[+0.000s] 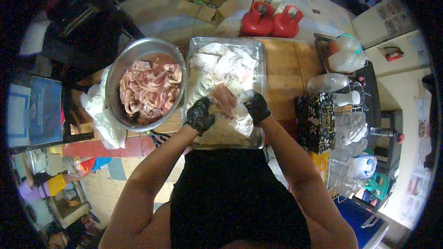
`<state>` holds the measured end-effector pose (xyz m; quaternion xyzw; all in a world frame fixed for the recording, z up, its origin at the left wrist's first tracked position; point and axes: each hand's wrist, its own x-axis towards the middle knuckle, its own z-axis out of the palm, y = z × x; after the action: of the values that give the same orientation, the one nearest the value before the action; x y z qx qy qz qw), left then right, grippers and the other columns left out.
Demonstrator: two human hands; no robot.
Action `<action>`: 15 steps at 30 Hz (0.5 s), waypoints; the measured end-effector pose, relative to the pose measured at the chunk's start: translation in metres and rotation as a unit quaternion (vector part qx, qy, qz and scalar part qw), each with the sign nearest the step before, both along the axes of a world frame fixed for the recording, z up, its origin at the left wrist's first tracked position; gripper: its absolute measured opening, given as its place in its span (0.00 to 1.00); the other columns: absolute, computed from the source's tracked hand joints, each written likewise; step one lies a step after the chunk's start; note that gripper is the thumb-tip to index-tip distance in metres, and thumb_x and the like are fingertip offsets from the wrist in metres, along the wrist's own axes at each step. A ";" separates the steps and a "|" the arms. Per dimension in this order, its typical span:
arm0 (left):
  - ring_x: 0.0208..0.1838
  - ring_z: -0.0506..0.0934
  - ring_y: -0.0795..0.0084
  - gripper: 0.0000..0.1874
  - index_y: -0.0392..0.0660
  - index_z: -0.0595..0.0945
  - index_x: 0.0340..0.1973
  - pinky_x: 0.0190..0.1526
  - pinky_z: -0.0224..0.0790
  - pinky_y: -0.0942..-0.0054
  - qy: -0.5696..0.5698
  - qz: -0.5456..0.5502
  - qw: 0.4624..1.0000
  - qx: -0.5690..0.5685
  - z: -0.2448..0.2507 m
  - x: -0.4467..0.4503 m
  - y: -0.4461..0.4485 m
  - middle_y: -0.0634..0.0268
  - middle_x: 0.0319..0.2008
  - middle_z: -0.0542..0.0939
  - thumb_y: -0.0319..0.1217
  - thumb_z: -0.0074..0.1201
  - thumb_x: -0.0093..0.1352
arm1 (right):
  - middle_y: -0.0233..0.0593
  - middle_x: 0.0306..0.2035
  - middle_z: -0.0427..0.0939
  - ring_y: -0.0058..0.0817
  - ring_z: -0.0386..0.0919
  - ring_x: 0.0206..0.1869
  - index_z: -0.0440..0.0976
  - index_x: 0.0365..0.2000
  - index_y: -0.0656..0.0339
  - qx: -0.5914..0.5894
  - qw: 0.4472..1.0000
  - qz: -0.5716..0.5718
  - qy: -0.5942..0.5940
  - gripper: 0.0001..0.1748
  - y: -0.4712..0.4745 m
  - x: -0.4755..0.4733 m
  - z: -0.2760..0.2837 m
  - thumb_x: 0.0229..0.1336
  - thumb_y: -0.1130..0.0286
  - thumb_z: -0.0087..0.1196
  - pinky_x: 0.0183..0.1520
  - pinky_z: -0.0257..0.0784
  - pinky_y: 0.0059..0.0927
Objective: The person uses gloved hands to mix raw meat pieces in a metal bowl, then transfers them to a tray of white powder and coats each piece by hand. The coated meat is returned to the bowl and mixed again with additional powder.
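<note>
A clear rectangular tray (261, 72) stands in front of me, with white flour and several flour-covered pieces (238, 65) towards its far side. In its middle lies a mostly bare, reddish piece of raw meat (224, 99). My left hand (201, 116), in a black glove dusted with flour, is at the left edge of this meat, fingers curled. Opposite it is my right hand (256, 107), gloved alike, its fingertips white with flour. A floured piece (241, 122) lies beside the right hand. Whether either hand grips anything is unclear.
Left of the tray stands a large metal bowl (145, 50) of raw meat strips. Scissors (158, 137) and white plastic bags (110, 128) lie near it. A black patterned box (315, 122) is at the wooden table's (282, 65) right. Red gas cylinders (258, 20) stand beyond.
</note>
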<state>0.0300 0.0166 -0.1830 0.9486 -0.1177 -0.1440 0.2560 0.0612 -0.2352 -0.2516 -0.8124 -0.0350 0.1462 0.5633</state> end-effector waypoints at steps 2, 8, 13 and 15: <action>0.57 0.72 0.49 0.30 0.41 0.75 0.52 0.59 0.66 0.58 -0.041 0.019 0.998 0.039 0.001 -0.010 0.005 0.48 0.53 0.75 0.46 0.58 0.59 | 0.50 0.40 0.79 0.47 0.77 0.45 0.77 0.40 0.62 -0.011 0.997 0.015 -0.081 0.18 0.011 -0.002 0.022 0.47 0.65 0.57 0.50 0.74 0.41; 0.51 0.75 0.45 0.23 0.41 0.80 0.42 0.53 0.69 0.55 0.000 -0.020 0.999 0.026 -0.012 0.000 0.000 0.49 0.42 0.79 0.47 0.55 0.62 | 0.58 0.54 0.72 0.51 0.73 0.54 0.64 0.59 0.62 -0.324 0.920 0.133 -0.177 0.35 0.066 -0.018 0.064 0.49 0.67 0.58 0.57 0.68 0.44; 0.55 0.72 0.46 0.23 0.42 0.76 0.51 0.56 0.66 0.55 -0.163 -0.103 0.977 -0.087 -0.014 0.017 -0.003 0.45 0.50 0.75 0.37 0.54 0.61 | 0.59 0.45 0.77 0.56 0.75 0.50 0.73 0.46 0.63 -0.177 0.936 0.252 -0.170 0.21 0.068 -0.013 0.079 0.50 0.69 0.53 0.52 0.71 0.50; 0.54 0.72 0.44 0.25 0.42 0.75 0.53 0.56 0.66 0.55 -0.245 -0.141 0.951 -0.127 -0.010 0.020 -0.002 0.45 0.49 0.76 0.36 0.55 0.61 | 0.56 0.40 0.79 0.52 0.77 0.45 0.73 0.45 0.64 -0.053 0.972 0.197 -0.114 0.24 0.060 -0.015 0.091 0.47 0.65 0.59 0.50 0.72 0.48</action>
<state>0.0503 0.0150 -0.1927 0.8881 -0.3262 0.0741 0.3153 0.0459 -0.1749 -0.1606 -0.8298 -0.2500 0.1625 0.4718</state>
